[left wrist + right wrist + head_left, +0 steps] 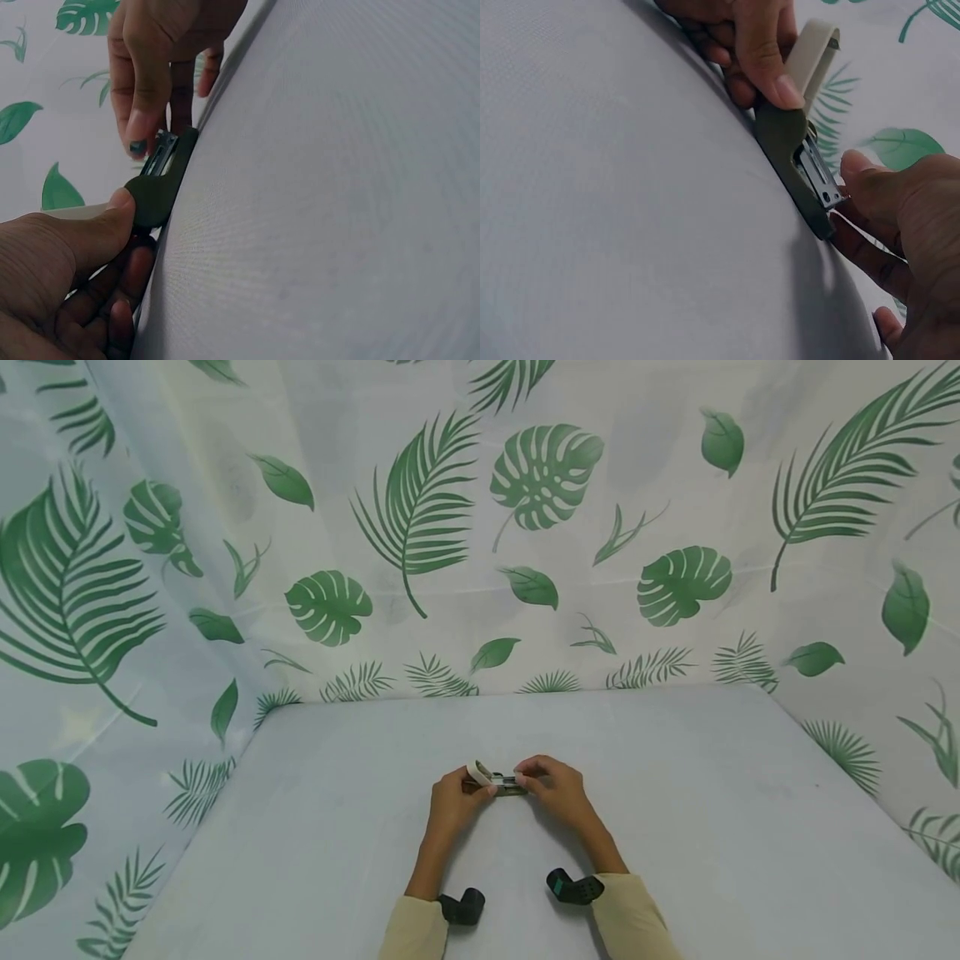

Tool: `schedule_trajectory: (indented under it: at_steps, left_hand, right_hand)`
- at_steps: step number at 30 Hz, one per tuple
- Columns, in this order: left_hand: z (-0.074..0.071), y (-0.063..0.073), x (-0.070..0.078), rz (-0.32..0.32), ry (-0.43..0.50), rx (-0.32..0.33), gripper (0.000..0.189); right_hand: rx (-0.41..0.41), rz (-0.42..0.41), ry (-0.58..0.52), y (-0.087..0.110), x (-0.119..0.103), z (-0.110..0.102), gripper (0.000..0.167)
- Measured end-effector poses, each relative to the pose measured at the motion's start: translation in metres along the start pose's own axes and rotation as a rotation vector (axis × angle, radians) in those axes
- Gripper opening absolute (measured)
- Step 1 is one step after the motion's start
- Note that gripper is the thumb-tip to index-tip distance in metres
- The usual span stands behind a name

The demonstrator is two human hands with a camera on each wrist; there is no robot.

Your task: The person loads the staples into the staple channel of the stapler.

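A stapler (pixel 781 135) with a dark green base and a cream top cover (pixel 811 64) lies on the white table, its cover swung up and the metal staple magazine (pixel 819 172) exposed. My left hand (pixel 452 802) grips it at the hinge end, thumb pressed on the green side (pixel 154 196). At the magazine's free end is my right hand (pixel 558 789), thumb and fingers pinching a small dark piece (pixel 137 148) that looks like a short staple strip. That piece is small and partly hidden by the fingertips.
The white table (pixel 337 793) stretches out around both hands. Behind and at the sides hangs a white cloth (pixel 450 527) printed with green leaves. A black wrist camera (pixel 463 907) sits at the left wrist, another black camera (pixel 573 887) at the right.
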State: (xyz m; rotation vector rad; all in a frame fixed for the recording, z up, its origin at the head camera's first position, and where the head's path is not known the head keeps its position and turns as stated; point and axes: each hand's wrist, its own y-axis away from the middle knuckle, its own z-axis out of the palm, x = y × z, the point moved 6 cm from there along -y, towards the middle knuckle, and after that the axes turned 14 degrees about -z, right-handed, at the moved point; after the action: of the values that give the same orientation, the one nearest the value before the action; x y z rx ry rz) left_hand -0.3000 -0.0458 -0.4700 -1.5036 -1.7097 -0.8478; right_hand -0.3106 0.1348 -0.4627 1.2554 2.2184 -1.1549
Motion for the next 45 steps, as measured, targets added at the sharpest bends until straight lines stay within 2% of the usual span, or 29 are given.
schedule_trajectory:
  at_steps: [5,11,29,45]
  left_hand:
    - [-0.001,0.0,0.001,0.006,0.007,0.005,0.024]
    - [0.0,0.001,0.0,0.011,0.014,-0.002,0.025]
    - [-0.001,0.002,0.0,-0.004,0.013,0.001,0.027]
    - [0.001,0.001,-0.001,0.008,0.008,0.015,0.026]
  right_hand:
    - [0.021,-0.064,0.093,-0.002,-0.005,0.004,0.011]
    - [0.041,-0.067,0.141,-0.001,-0.005,0.009,0.014]
    - [0.003,-0.011,0.149,-0.002,-0.01,0.012,0.013]
    - [0.008,-0.012,0.122,0.0,-0.006,0.013,0.018]
